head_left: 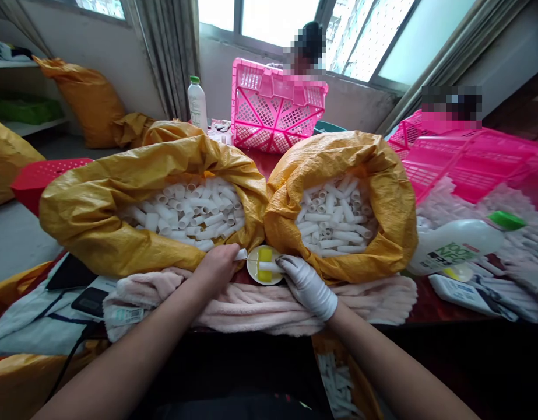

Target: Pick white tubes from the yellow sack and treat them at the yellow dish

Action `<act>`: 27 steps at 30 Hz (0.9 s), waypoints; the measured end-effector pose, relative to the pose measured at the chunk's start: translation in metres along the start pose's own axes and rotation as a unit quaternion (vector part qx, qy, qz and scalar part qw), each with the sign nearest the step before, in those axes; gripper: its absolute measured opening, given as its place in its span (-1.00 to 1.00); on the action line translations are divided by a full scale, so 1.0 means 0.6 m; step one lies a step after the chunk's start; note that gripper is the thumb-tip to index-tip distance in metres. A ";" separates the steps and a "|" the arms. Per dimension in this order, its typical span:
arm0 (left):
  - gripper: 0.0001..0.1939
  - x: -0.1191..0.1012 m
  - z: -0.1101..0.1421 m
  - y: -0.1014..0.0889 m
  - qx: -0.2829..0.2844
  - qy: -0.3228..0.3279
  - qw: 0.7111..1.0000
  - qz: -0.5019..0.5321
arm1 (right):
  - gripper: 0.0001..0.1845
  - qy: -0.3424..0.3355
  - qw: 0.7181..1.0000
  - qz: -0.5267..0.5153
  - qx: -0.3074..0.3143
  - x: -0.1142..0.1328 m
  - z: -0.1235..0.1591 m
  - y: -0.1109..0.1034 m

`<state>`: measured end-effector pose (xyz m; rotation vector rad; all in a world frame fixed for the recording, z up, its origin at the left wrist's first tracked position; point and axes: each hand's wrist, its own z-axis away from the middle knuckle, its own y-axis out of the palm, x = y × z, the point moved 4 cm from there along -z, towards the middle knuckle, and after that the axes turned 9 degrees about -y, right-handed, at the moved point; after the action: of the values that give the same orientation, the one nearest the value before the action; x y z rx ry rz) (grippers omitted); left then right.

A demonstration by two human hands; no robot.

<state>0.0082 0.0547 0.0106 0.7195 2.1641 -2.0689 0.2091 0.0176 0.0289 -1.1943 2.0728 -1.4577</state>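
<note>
My bare left hand (218,267) is closed around a small white cylindrical piece (241,254), from which a thin dark line points right. My right hand (306,287), in a white glove, pinches a short white plastic tube (270,267) by its right end. That tube lies level over a small round dish (252,272) with a yellow pad (264,254) in it. Behind my hands stand two yellow woven sacks with rolled-down rims, the left sack (89,204) and the right sack (393,204). Both hold many loose white tubes (334,213).
A pink towel (251,306) lies along the table's front edge. Two phone-like devices (91,300) rest at left. A pink basket (275,108) stands behind the sacks, with a bottle (197,104) beside it. Another bottle (456,242) lies at right, near a co-worker's gloved hand (528,274).
</note>
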 end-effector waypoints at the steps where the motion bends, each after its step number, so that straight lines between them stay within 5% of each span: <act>1: -0.91 0.000 0.000 0.001 0.000 0.000 1.000 -0.002 | -0.69 -0.009 1.000 0.014 0.010 0.004 0.003 0.003; 9: -0.88 0.000 -0.003 -0.001 0.006 -0.001 1.000 0.007 | -0.85 -0.113 0.991 0.022 0.066 0.043 -0.003 -0.008; 13: -0.89 -0.013 0.002 -0.026 -0.018 0.021 1.000 -0.004 | -0.82 -0.052 0.986 -0.113 -0.107 0.036 -0.013 -0.016; 15: -0.90 -0.025 0.009 -0.040 -0.004 0.037 0.999 0.014 | -0.73 0.020 0.951 -0.221 -0.215 0.028 -0.014 -0.020; 18: -0.92 -0.046 0.023 -0.053 0.047 0.063 0.993 0.085 | -0.66 0.077 0.910 -0.306 -0.269 0.032 -0.017 -0.028; 23: -0.85 -0.078 0.043 -0.041 0.114 0.093 0.981 0.126 | -0.69 0.031 0.947 -0.282 -0.150 0.062 -0.037 -0.062; 26: -0.83 -0.094 0.048 -0.031 0.066 0.081 0.994 0.043 | -0.87 0.117 0.962 -0.234 -0.084 0.059 -0.048 -0.059; 27: -0.81 -0.099 0.049 -0.029 0.052 0.072 0.996 0.016 | -0.78 0.164 0.960 -0.214 -0.075 0.055 -0.049 -0.054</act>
<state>0.0466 0.0096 0.0450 0.9374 2.1108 -2.1914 0.1836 0.0055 0.0759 -1.6355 2.2694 -1.8225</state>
